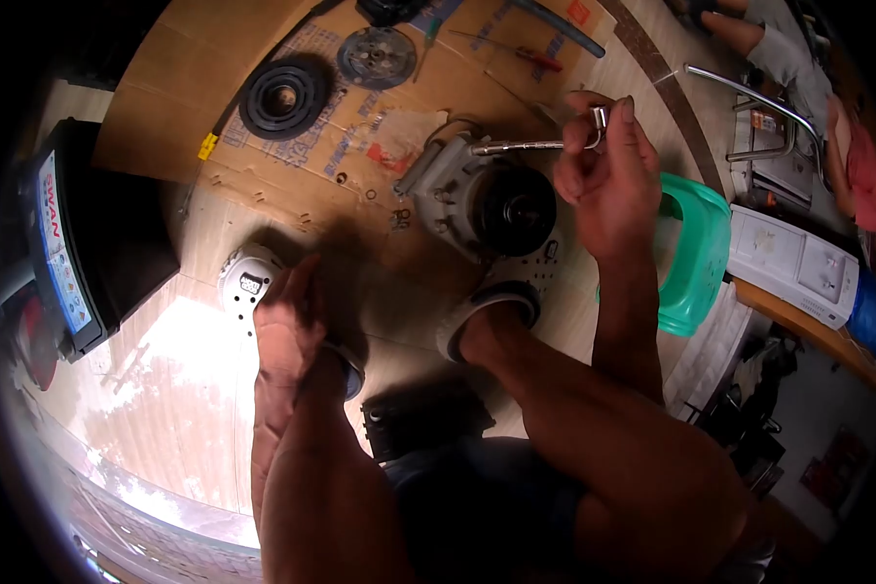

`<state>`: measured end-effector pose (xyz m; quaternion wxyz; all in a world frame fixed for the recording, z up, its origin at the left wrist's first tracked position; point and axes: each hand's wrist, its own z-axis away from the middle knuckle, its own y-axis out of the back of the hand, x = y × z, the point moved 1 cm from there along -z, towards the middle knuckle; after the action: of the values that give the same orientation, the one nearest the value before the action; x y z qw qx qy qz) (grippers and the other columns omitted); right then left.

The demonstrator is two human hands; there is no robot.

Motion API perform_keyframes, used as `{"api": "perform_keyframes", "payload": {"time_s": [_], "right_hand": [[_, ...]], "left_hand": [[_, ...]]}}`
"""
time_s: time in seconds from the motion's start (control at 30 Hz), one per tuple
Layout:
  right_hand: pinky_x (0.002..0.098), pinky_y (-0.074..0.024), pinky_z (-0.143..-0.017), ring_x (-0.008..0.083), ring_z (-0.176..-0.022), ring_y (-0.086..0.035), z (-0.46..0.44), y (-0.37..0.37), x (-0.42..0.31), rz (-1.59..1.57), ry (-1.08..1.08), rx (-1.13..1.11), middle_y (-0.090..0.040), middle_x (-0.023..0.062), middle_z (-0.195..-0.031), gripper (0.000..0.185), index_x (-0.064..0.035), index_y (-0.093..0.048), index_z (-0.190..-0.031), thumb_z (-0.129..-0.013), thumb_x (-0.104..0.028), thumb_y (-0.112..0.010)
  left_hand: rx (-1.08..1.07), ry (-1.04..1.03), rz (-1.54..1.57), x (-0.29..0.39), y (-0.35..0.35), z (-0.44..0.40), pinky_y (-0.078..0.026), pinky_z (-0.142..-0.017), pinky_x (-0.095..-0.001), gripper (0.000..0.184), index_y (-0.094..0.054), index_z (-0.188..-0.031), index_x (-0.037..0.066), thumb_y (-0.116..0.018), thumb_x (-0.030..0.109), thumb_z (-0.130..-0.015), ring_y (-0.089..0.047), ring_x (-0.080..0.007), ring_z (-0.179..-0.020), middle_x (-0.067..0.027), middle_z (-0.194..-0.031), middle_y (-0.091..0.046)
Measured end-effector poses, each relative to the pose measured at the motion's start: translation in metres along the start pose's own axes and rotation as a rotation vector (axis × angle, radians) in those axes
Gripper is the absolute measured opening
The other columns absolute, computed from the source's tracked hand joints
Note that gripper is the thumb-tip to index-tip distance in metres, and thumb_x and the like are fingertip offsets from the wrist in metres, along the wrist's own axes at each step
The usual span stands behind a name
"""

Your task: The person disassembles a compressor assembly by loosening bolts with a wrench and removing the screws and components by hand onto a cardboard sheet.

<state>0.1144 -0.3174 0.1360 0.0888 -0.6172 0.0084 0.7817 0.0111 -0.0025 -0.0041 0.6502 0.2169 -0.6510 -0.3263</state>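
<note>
My right hand [608, 180] is raised right of the metal compressor body [448, 190], fingers closed around the socket end of a thin metal wrench [526, 146]. The wrench's other end reaches the top of the body. The body rests on the cardboard with its black round pulley [514, 209] facing right. My left hand [292, 311] hangs low beside my white clog [248, 277], fingers bent together; what they hold, if anything, is hidden. Several small rings and nuts [399, 220] lie left of the body.
On the cardboard [165, 107] lie a black pulley ring [284, 97], a round metal plate [378, 58] and screwdrivers [545, 60]. A green plastic stool [696, 258] stands right. A black box [117, 243] is left, a dark block [428, 419] between my legs. Another person's arm [837, 156] shows upper right.
</note>
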Motion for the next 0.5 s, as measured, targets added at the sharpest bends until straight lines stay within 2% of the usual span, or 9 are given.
{"api": "perform_keyframes", "payload": {"time_s": [0.07,0.17,0.27,0.37,0.47,0.5], "right_hand": [[0.0210,-0.0413,-0.055,0.0085,-0.063,-0.055,0.003,-0.011,-0.004,0.220,0.028,0.050,-0.063,0.0041,-0.087,0.038,-0.0023,-0.067,-0.105,-0.105,-0.037,-0.050],[0.0211,-0.0445,-0.059,0.0085,-0.068,-0.055,0.005,-0.008,0.007,0.511,0.378,-0.108,-0.062,0.0043,-0.093,0.035,-0.0013,-0.068,-0.104,-0.105,-0.033,-0.053],[0.0227,-0.0495,-0.063,0.0108,-0.075,-0.060,0.010,-0.015,0.008,0.510,0.373,-0.036,-0.065,0.0082,-0.103,0.033,0.0000,-0.065,-0.111,-0.104,-0.030,-0.054],[0.0267,-0.0532,-0.065,0.0147,-0.080,-0.065,0.011,-0.019,0.011,0.088,0.223,0.070,-0.067,0.0128,-0.110,0.036,0.0001,-0.061,-0.119,-0.104,-0.032,-0.054],[0.0300,-0.0521,-0.067,0.0164,-0.074,-0.063,0.010,-0.020,0.007,-0.149,0.069,0.121,-0.066,0.0157,-0.117,0.045,0.0019,-0.054,-0.129,-0.107,-0.036,-0.046],[0.0292,-0.0512,-0.065,0.0154,-0.072,-0.061,0.007,-0.017,0.010,-0.245,0.024,0.136,-0.066,0.0141,-0.113,0.046,0.0016,-0.054,-0.129,-0.106,-0.037,-0.046]], "left_hand": [[-0.013,0.019,-0.006,0.002,0.002,0.001,-0.057,-0.069,-0.0399,0.024,-0.068,-0.114,0.009,-0.063,0.007,-0.091,-0.068,-0.0323,-0.079,-0.0134,-0.092,-0.068],[-0.019,0.019,-0.009,0.000,0.001,0.002,-0.057,-0.069,-0.0399,0.025,-0.068,-0.115,0.009,-0.063,0.007,-0.091,-0.068,-0.0321,-0.079,-0.0131,-0.092,-0.068],[-0.008,0.012,-0.009,0.001,0.000,0.002,-0.057,-0.068,-0.0399,0.025,-0.068,-0.115,0.009,-0.063,0.007,-0.091,-0.068,-0.0322,-0.078,-0.0129,-0.091,-0.068],[-0.004,0.013,-0.004,0.003,0.001,0.000,-0.057,-0.067,-0.0394,0.024,-0.068,-0.114,0.009,-0.063,0.007,-0.091,-0.068,-0.0321,-0.077,-0.0131,-0.090,-0.068],[-0.003,0.021,0.007,0.004,0.001,0.000,-0.057,-0.067,-0.0389,0.023,-0.068,-0.113,0.008,-0.064,0.007,-0.091,-0.069,-0.0320,-0.076,-0.0136,-0.090,-0.069],[-0.001,0.021,0.004,0.004,0.001,0.000,-0.057,-0.066,-0.0388,0.023,-0.068,-0.113,0.008,-0.064,0.007,-0.091,-0.069,-0.0319,-0.076,-0.0137,-0.090,-0.069]]}}
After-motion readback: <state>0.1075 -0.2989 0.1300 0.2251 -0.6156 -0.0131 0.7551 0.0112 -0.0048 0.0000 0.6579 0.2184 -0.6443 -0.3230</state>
